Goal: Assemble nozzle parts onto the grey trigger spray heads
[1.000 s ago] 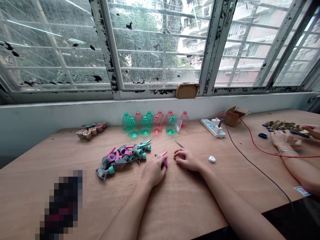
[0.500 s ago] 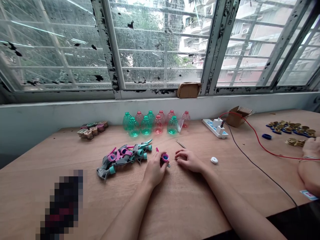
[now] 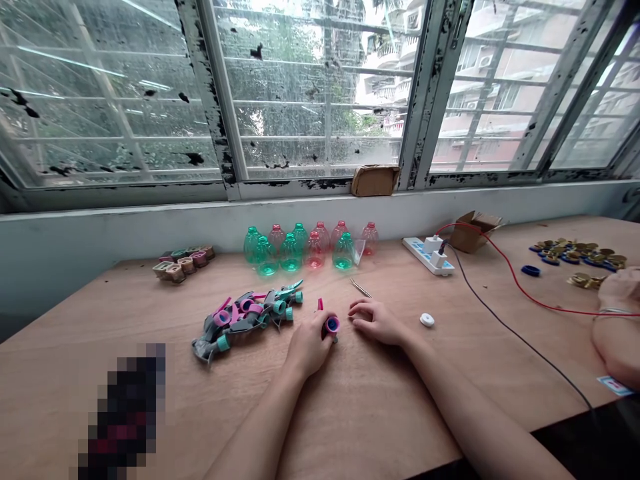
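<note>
Head view: left hand [image 3: 309, 347] holds pink plastic cap [image 3: 331, 326]; green, pink bottles [image 3: 290, 253] behind.

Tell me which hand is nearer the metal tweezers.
Right. The right hand rests just in front of the tweezers, not touching them; the left hand sits farther away, to their left.

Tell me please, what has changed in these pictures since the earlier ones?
The left hand now holds a pink-rimmed round part up at its fingertips, where a pink-handled tool showed earlier. A co-worker's hand has drawn back rightward from the gold pieces. The right hand, the tweezers and the green and red bottles stayed as they were.
</note>
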Demonstrator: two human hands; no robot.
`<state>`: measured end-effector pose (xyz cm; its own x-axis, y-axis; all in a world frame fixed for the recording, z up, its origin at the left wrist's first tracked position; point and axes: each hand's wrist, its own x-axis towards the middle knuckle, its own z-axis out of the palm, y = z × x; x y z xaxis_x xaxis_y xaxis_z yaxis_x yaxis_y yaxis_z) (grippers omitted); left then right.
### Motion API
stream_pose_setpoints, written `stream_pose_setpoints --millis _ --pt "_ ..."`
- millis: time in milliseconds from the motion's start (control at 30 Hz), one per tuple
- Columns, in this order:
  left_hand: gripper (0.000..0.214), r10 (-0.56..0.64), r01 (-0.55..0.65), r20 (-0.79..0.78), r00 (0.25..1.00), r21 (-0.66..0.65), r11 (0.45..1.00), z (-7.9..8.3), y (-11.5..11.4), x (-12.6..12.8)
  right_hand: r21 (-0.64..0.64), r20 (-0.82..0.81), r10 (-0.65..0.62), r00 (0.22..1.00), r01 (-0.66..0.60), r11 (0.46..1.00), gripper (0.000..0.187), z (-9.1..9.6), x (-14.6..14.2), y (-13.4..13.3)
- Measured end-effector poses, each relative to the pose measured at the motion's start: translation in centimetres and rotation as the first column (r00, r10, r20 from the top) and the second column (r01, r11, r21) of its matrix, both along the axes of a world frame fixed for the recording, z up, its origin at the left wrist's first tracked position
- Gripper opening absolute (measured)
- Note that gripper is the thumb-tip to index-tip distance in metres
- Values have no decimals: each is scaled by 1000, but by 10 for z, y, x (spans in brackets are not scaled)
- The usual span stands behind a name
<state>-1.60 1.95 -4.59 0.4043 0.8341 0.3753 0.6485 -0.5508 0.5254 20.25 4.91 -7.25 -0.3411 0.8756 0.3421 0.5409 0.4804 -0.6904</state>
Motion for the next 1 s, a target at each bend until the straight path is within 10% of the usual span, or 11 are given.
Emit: stream_pose_setpoints --millis 267,433,633,1000 --pt "26 4 -4 2 1000 5 1000 0 0 0 106 19 -170 985 167 980 23 11 14 -1" --pt "26 -9 8 6 1000 17 1000 0 2 -1 184 194 -520 832 490 852 25 24 57 -1" --pt "27 -23 23 0 1000 28 999 0 4 -1 -90 405 -663 630 749 657 35 23 113 -9" --pt "26 -31 31 4 1000 22 999 -1 5 -2 -392 431 -570 699 714 580 20 20 120 -13"
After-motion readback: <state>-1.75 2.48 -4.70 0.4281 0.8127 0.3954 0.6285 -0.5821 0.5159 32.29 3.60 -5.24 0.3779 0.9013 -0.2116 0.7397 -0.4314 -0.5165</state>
